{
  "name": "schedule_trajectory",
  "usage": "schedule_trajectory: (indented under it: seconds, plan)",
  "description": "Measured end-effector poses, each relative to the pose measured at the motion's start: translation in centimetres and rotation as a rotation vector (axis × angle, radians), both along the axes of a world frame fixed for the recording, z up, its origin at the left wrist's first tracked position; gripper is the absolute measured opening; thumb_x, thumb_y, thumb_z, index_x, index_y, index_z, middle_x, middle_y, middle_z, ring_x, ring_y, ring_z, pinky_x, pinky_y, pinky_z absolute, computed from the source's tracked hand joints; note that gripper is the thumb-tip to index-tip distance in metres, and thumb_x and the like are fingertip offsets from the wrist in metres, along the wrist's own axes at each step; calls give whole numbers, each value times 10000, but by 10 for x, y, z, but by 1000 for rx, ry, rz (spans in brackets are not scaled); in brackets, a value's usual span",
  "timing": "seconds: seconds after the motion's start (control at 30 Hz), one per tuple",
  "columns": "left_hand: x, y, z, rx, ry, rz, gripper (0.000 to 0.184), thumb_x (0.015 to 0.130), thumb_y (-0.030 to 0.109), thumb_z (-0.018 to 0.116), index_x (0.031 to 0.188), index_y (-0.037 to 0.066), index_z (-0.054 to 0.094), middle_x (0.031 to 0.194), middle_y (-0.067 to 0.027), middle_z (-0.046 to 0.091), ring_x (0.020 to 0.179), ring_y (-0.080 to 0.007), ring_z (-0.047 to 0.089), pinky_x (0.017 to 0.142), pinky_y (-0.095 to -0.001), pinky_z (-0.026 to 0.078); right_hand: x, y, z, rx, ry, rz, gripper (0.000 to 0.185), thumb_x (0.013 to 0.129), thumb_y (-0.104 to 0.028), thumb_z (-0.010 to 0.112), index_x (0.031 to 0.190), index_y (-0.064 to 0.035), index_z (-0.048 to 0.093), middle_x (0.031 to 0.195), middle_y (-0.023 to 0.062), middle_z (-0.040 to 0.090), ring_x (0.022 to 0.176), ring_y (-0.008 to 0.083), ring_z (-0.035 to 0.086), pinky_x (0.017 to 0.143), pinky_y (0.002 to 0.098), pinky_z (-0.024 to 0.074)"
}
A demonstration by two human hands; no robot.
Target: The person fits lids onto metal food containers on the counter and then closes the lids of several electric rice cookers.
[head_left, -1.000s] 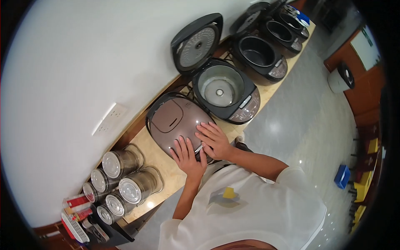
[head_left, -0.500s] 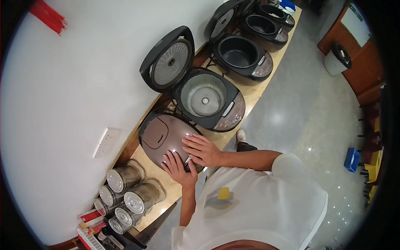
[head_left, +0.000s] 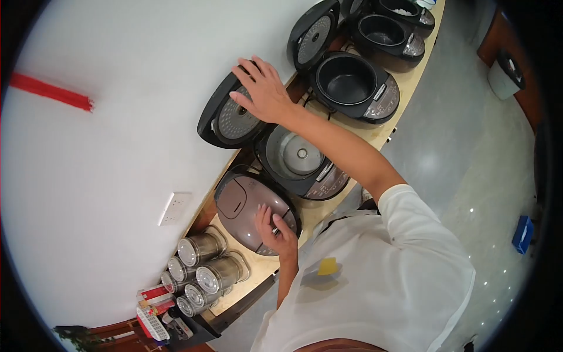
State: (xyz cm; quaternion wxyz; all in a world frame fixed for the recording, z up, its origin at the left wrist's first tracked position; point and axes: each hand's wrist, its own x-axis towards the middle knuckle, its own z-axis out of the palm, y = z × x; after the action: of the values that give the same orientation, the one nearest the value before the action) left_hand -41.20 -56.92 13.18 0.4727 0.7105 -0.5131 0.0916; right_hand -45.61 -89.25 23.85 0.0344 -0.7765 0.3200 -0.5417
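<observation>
My left hand [head_left: 275, 234] is over the front of a closed brown rice cooker [head_left: 240, 205], its fingers loosely stretched and apart. Whether those fingertips touch the cooker's lid, I cannot tell. My right hand [head_left: 264, 94] reaches to the raised lid [head_left: 221, 120] of the neighbouring rice cooker [head_left: 311, 189]. Its fingers are spread at the lid's top edge, with the thumb apart in front of the inner plate. That cooker has no inner pot; its bare metal chamber and round centre sensor show, partly hidden by my right forearm.
More open rice cookers [head_left: 363, 105] with dark pots line the wooden counter [head_left: 431, 47]; the farthest holds some rice. Several clear-lidded canisters [head_left: 217, 273] stand at the near end beside a white remote control [head_left: 153, 324]. A socket plate [head_left: 175, 208] is on the wall. A bin [head_left: 504, 79] stands right.
My right hand has left the closed cooker's lid and moved up to the neighbouring raised lid. My left hand stays over the closed cooker, now nearer its front. The view has shifted.
</observation>
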Motion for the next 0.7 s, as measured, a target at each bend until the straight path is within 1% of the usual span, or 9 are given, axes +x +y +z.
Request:
schedule_trajectory:
  seconds: [0.07,0.2,0.23,0.37,0.4,0.5,0.57,0.67,0.7]
  plan:
    - [-12,-11,9,-16,46,-3,247,993,36,582,1209,-56,660,1272,-220,683,1256,-398,621,1133,-501,413,-7,-6,-5,-6,-14,22,546,958,-357,693,1390,-56,551,1421,167,519,1341,429,451,1123,532,375]
    - [-24,-23,20,-9,167,19,394,1054,121,533,1396,-74,536,1450,-236,550,1339,-342,535,1150,-441,376,-46,22,-11,154,-165,148,430,943,-356,719,1232,-56,615,1315,147,568,1247,413,513,1081,508,407]
    - [-20,-23,15,21,148,9,497,1062,170,526,1478,-84,431,1516,-234,481,1396,-337,478,1173,-447,352,-57,32,-16,170,-251,148,401,934,-348,732,1180,-49,628,1276,146,585,1219,408,531,1064,502,423]
    - [-35,-48,22,-74,94,27,606,1068,245,501,1528,-105,319,1593,-255,368,1460,-368,401,1216,-482,298,-104,69,-65,166,-292,156,392,911,-294,759,1176,-33,636,1241,151,605,1243,412,538,1058,491,444]
    - [-41,-54,24,-70,104,31,606,1068,245,501,1528,-105,319,1593,-255,368,1460,-368,401,1216,-482,298,-115,78,-79,236,-251,167,411,900,-277,769,1194,-24,634,1267,158,603,1278,417,525,1071,497,443]
    - [-50,-72,10,15,-68,-35,615,1045,184,527,1533,-124,314,1615,-321,305,1496,-484,318,1224,-560,243,-136,98,-109,321,-158,157,446,889,-254,779,1235,-14,630,1327,169,594,1338,426,496,1104,507,431]
    - [-59,-81,-2,82,-114,-48,617,1040,182,532,1532,-122,319,1613,-320,310,1496,-487,317,1224,-576,228,-144,107,-129,362,-86,151,479,907,-255,752,1291,1,622,1439,191,554,1395,437,453,1152,546,387]
    - [-71,-89,-19,210,-178,-66,634,1033,203,533,1539,-112,319,1621,-320,301,1516,-490,279,1232,-615,160,-152,115,-142,374,60,138,496,928,-257,721,1328,12,604,1498,204,513,1436,446,412,1181,588,333]
    - [-75,-90,-26,268,-192,-38,642,1037,220,527,1546,-108,312,1630,-319,285,1527,-486,257,1237,-614,137,-153,116,-146,386,100,168,556,954,-277,679,1393,41,558,1559,234,451,1480,452,360,1212,608,269]
